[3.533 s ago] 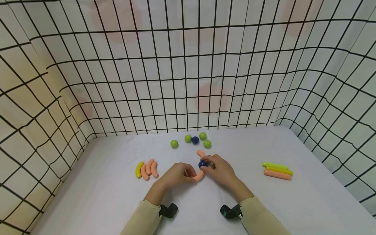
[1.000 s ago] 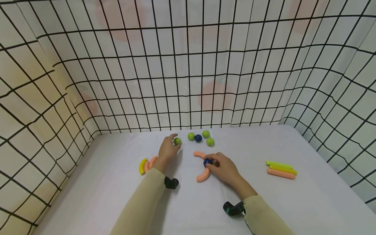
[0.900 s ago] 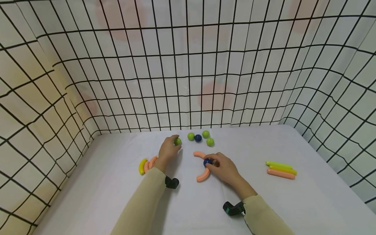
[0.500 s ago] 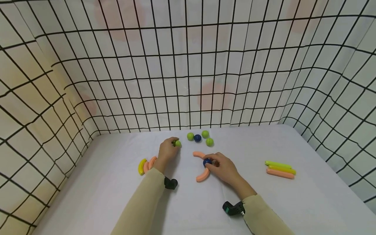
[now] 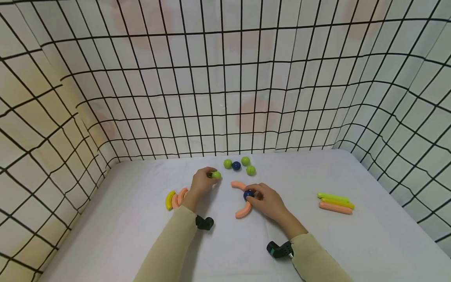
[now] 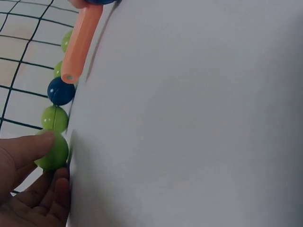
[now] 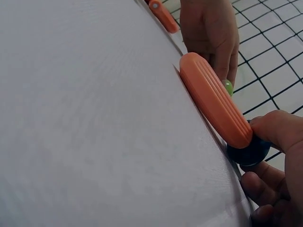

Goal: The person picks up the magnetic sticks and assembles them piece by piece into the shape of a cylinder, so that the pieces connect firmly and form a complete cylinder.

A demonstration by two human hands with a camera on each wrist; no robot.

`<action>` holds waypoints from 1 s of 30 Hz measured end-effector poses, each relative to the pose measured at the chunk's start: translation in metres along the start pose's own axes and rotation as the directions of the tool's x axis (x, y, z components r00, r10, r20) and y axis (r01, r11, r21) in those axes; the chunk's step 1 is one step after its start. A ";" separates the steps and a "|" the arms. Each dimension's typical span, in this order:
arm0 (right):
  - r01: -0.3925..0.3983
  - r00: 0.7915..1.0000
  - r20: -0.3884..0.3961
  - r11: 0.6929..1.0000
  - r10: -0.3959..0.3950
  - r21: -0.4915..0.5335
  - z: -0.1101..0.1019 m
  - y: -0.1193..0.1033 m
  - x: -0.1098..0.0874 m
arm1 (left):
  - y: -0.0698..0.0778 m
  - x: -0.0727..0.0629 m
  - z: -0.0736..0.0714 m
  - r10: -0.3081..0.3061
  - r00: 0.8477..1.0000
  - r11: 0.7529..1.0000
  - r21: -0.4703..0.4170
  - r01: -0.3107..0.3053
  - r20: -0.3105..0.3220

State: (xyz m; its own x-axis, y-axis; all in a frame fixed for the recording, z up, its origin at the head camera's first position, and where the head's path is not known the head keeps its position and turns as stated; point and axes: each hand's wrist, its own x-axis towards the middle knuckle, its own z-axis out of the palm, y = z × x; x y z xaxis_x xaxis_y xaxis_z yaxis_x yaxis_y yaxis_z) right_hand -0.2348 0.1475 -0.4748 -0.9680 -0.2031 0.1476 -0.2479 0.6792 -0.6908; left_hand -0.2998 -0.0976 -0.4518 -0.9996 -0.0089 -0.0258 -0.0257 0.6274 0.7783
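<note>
On my screen: left hand (image 5: 204, 181) pinches green ball (image 5: 216, 175); second ago, only spread around it. Ball now nearer, more right, left of other balls (image 5: 228, 163). I judge grab worked. Ball round, no long axis. Far orange stick (image 5: 238, 184): runs mostly sideways, loose end points left. Near orange stick (image 5: 243, 212): slants, loose end points left, nearer. Both touch blue ball (image 5: 248, 194); right hand (image 5: 269, 201) pinches it, same as before.
</note>
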 end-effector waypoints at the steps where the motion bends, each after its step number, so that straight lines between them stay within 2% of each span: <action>1: 0.007 1.000 -0.002 1.000 -0.007 -0.001 0.000 0.001 0.000 | 0.000 -0.001 0.001 0.011 1.000 1.000 -0.003 -0.011 0.004; 7: 0.033 0.999 -0.005 0.999 -0.033 0.002 -0.001 0.003 0.000 | -0.003 -0.003 0.006 0.068 0.997 0.998 -0.018 -0.067 0.030; 13: 0.043 0.999 -0.011 0.999 -0.043 0.005 0.000 0.005 0.000 | -0.002 -0.007 0.009 0.094 0.993 0.995 -0.039 -0.091 0.076; 23: 0.036 0.999 -0.018 0.999 -0.036 0.005 0.001 0.006 0.000 | 0.002 -0.018 0.012 0.101 0.989 0.993 -0.064 -0.095 0.112; 30: 0.023 1.000 -0.009 1.000 -0.023 0.003 0.001 0.006 0.001 | 0.003 -0.017 0.013 0.104 0.986 0.993 -0.073 -0.095 0.131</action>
State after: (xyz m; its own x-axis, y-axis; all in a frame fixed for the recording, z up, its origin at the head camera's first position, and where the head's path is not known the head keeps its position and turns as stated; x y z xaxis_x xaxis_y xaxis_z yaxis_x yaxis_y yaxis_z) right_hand -0.2370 0.1507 -0.4798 -0.9624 -0.2119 0.1699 -0.2697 0.6720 -0.6896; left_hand -0.2824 -0.0852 -0.4573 -0.9870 0.1582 -0.0266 0.0687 0.5669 0.8209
